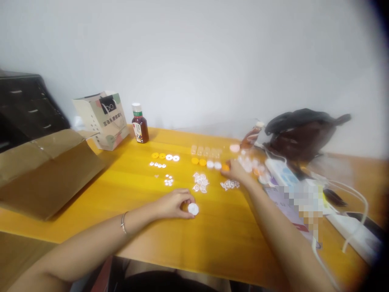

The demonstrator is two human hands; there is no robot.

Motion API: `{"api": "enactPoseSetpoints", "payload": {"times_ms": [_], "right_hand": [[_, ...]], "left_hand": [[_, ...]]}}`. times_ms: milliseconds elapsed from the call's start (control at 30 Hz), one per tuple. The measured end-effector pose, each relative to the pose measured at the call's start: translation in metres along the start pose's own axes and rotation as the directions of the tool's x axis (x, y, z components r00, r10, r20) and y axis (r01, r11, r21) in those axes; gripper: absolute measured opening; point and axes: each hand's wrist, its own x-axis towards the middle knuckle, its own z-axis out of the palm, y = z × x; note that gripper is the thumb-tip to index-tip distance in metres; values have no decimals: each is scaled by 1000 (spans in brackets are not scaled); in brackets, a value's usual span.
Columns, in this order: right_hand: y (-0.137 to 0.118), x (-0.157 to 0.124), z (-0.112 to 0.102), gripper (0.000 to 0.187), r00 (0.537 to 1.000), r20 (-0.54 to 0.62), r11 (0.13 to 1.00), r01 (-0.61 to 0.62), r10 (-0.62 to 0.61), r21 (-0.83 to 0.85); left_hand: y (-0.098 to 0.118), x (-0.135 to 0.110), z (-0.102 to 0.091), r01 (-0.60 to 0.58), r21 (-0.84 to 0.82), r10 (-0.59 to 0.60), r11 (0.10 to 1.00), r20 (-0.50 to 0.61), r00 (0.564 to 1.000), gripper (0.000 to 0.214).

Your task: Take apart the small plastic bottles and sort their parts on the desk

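Near the middle of the table my left hand pinches a white round cap-like piece between thumb and fingers. Farther out to the right, my right hand has its closed fingertips on an orange round piece, at the end of a row of orange and white discs. Just behind that row stand several small clear cups. Between my hands lie a heap of white ring-shaped parts and a heap of smaller white parts. Motion blur hides their finer detail.
More orange and white discs and small white pieces lie at left centre. A cardboard box, paper bag and brown bottle stand left. On the right are a black bag, power strip and white cables.
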Motion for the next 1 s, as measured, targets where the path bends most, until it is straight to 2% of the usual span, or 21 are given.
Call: {"api": "enactPoseSetpoints", "payload": {"times_ms": [133,467,600,700,767,867,933,1000], "right_hand": [[-3,2,5,40,999,47,999,-13,15,-36],[-10,0,10,41,999,33,1000,-15,15,-17],[-17,-9,5,40,998,-64,1000,2,-1,22],[-33,-32,2,28,987,-128,985,113,-96,132],[-48,-57,2,18,973,-55,939,229,-222,257],[-66,-100,5,17,897,158,856,322,-412,405],[-71,-124,8,22,853,243,838,330,-462,435],[-73,-137,11,33,827,306,838,312,-471,447]], "left_hand": [[1,0,-1,0,-1,0,1000,3,1000,29],[0,0,1,-5,-3,4,1000,-7,1000,29],[0,1,0,-17,-6,17,1000,-5,1000,30],[0,1,0,-24,-14,24,1000,6,1000,30],[-1,1,-1,-25,-19,25,1000,12,1000,31],[-1,0,-2,-25,-29,25,999,22,999,33],[-1,0,-3,-29,-36,30,999,35,999,32],[-2,0,-4,-38,-43,40,998,49,998,31]]}}
